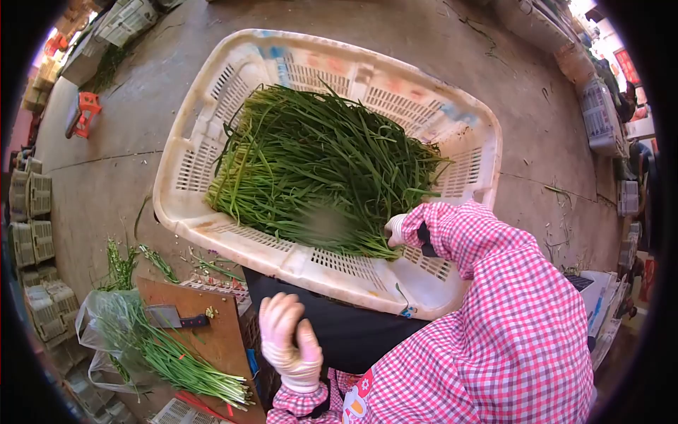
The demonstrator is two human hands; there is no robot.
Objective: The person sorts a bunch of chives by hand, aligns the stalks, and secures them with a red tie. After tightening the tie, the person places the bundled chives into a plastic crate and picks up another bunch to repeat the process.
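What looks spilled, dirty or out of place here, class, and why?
Stray green scraps lie on the floor right of the white crate, apart from the greens heaped inside it. Blue smears also mark the crate, odd against its pale plastic.

White slotted plastic crate point(307, 268), piled with green garlic chives point(318, 166) across its middle. Brown cutting board point(233, 339): black-handled cleaver point(169, 318) near the left edge, chive bundle point(185, 364) slanting from there toward the lower right corner.
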